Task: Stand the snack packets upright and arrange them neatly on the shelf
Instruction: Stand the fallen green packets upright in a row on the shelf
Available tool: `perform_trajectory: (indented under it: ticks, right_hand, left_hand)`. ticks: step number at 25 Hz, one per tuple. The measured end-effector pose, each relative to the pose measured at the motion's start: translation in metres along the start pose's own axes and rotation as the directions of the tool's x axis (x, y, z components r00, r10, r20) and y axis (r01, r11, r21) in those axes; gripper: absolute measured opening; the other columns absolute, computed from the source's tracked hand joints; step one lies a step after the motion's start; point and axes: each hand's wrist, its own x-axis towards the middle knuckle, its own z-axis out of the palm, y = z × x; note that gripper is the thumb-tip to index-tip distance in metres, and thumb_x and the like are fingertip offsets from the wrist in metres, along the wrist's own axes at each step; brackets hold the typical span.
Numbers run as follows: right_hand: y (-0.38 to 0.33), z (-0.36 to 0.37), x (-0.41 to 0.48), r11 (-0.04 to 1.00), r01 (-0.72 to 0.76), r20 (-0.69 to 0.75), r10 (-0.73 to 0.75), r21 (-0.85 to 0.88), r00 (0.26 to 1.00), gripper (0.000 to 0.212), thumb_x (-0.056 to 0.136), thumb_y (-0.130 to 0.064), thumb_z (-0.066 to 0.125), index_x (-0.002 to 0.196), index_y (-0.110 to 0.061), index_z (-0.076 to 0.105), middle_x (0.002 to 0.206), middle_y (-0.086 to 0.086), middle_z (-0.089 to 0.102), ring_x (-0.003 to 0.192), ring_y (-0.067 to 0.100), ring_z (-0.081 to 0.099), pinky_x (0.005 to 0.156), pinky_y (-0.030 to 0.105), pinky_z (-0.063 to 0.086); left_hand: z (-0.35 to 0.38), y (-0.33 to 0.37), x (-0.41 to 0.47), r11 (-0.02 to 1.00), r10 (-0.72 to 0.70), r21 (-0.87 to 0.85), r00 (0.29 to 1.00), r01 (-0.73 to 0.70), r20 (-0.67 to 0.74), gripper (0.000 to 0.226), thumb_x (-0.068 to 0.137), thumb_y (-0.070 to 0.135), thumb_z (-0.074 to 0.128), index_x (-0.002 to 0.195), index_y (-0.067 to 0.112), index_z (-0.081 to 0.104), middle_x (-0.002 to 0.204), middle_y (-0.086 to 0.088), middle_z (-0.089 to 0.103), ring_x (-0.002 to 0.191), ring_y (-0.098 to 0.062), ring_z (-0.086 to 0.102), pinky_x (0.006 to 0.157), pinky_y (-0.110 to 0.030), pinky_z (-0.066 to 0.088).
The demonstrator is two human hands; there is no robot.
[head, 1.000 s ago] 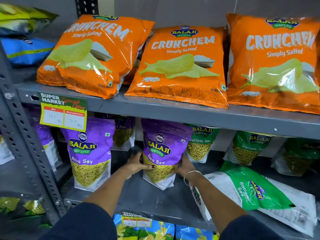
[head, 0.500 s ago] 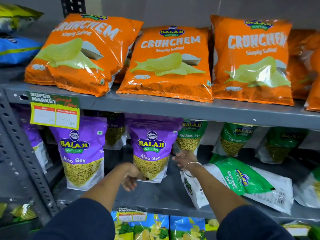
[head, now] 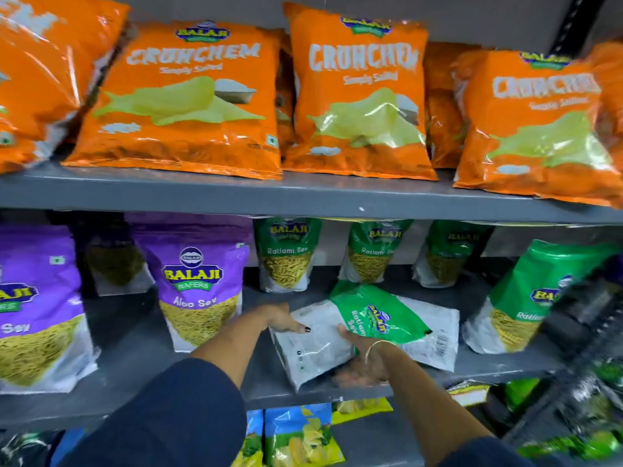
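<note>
A green and white Ratlami Sev packet [head: 367, 328] lies flat on the grey middle shelf [head: 141, 352], its top pointing to the back right. My left hand [head: 281, 318] grips its near left edge with the thumb on top. My right hand [head: 362, 360] holds its near bottom corner from below. A purple Aloo Sev packet [head: 199, 288] stands upright just left of my hands. Another purple Aloo Sev packet [head: 33, 311] stands at the far left. Several green Ratlami Sev packets [head: 290, 254] stand upright at the back, and one more green packet [head: 529, 298] leans at the right.
Orange Crunchem chip bags [head: 357, 96] fill the upper shelf [head: 303, 200], which overhangs the packets below. Blue and yellow bags [head: 296, 436] sit on the shelf underneath. A dark upright post [head: 580, 332] stands at the right, blurred.
My hands let go of the upright purple Aloo Sev packet and moved right onto the lying green Ratlami Sev packet. The view has shifted to the right.
</note>
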Motion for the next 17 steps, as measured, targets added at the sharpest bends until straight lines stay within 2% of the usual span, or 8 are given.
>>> perform_trajectory:
  ticks: [2, 3, 6, 9, 10, 12, 14, 17]
  right_hand:
    - [-0.001, 0.008, 0.006, 0.994, 0.054, 0.008, -0.055, 0.097, 0.998, 0.044, 0.086, -0.047, 0.053, 0.072, -0.006, 0.057, 0.039, 0.007, 0.066, 0.052, 0.024, 0.064, 0.075, 0.041, 0.053]
    - [-0.003, 0.013, 0.007, 0.992, 0.082, -0.002, -0.082, 0.097, 0.997, 0.038, 0.087, -0.041, 0.055, 0.069, -0.007, 0.054, 0.033, 0.005, 0.063, 0.053, 0.023, 0.061, 0.074, 0.040, 0.054]
    - [-0.008, 0.010, 0.000, 0.983, 0.170, 0.041, -0.173, 0.076, 0.984, 0.024, 0.085, -0.019, 0.064, 0.067, -0.008, 0.052, 0.029, 0.001, 0.059, 0.038, 0.020, 0.062, 0.031, 0.029, 0.049]
    - [-0.013, 0.003, -0.001, 0.953, 0.273, 0.114, -0.288, 0.132, 0.951, 0.042, 0.058, -0.004, 0.085, 0.084, 0.006, 0.054, 0.060, 0.007, 0.071, 0.054, 0.022, 0.069, 0.026, 0.031, 0.047]
    - [-0.016, 0.002, 0.002, 0.924, 0.362, 0.045, -0.369, 0.122, 0.928, 0.055, 0.056, 0.002, 0.085, 0.098, 0.009, 0.050, 0.083, 0.010, 0.069, 0.074, 0.026, 0.068, 0.032, 0.034, 0.050]
    - [-0.021, 0.003, 0.008, 0.838, 0.545, -0.113, -0.538, 0.037, 0.835, 0.069, 0.061, 0.011, 0.079, 0.120, 0.010, 0.044, 0.117, 0.020, 0.061, 0.105, 0.035, 0.060, 0.060, 0.043, 0.057]
    - [-0.025, 0.003, 0.012, 0.769, 0.636, -0.119, -0.638, -0.061, 0.760, 0.070, 0.058, 0.015, 0.079, 0.121, 0.007, 0.050, 0.123, 0.025, 0.061, 0.113, 0.037, 0.059, 0.089, 0.050, 0.053]
    - [-0.023, 0.008, 0.019, 0.709, 0.673, -0.086, -0.699, -0.211, 0.709, 0.074, 0.053, 0.014, 0.081, 0.119, 0.000, 0.053, 0.119, 0.022, 0.065, 0.111, 0.031, 0.060, 0.099, 0.052, 0.047]
  left_hand:
    - [0.004, 0.001, -0.001, 0.997, -0.062, -0.052, 0.998, 0.062, 0.002, 0.100, 0.073, 0.057, 0.063, 0.146, 0.004, 0.019, 0.157, -0.009, 0.020, 0.144, -0.025, 0.023, 0.119, -0.035, 0.023]
    - [0.006, 0.000, -0.003, 0.991, -0.085, -0.106, 0.996, 0.085, 0.010, 0.106, 0.065, 0.059, 0.068, 0.144, 0.003, 0.025, 0.155, -0.011, 0.026, 0.142, -0.026, 0.028, 0.118, -0.035, 0.026]
    - [0.023, -0.005, -0.013, 0.857, -0.115, -0.497, 0.990, 0.140, 0.082, 0.118, 0.059, 0.047, 0.080, 0.146, 0.000, 0.016, 0.154, -0.009, 0.029, 0.137, -0.024, 0.036, 0.113, -0.033, 0.033]
    - [0.039, -0.005, -0.023, 0.692, -0.136, -0.715, 0.991, 0.103, 0.012, 0.101, 0.078, 0.015, 0.071, 0.149, 0.005, -0.001, 0.131, -0.002, 0.047, 0.091, -0.013, 0.055, 0.072, -0.019, 0.047]
    - [0.041, -0.002, -0.026, 0.717, -0.157, -0.693, 0.987, 0.083, -0.045, 0.104, 0.075, 0.016, 0.074, 0.149, 0.005, 0.001, 0.124, -0.003, 0.050, 0.080, -0.011, 0.053, 0.063, -0.018, 0.045]
    - [0.042, 0.002, -0.026, 0.773, -0.196, -0.635, 0.953, 0.006, -0.230, 0.108, 0.064, 0.017, 0.082, 0.146, 0.004, 0.013, 0.132, -0.011, 0.051, 0.104, -0.023, 0.057, 0.082, -0.027, 0.050]
    - [0.044, 0.006, -0.031, 0.790, -0.219, -0.611, 0.907, -0.051, -0.360, 0.105, 0.057, 0.014, 0.086, 0.141, 0.005, 0.024, 0.142, -0.012, 0.046, 0.128, -0.026, 0.046, 0.105, -0.035, 0.042]
    - [0.056, 0.003, -0.035, 0.808, -0.204, -0.578, 0.867, -0.113, -0.455, 0.105, 0.056, 0.009, 0.085, 0.141, 0.009, 0.023, 0.140, -0.006, 0.047, 0.129, -0.024, 0.045, 0.104, -0.030, 0.039]
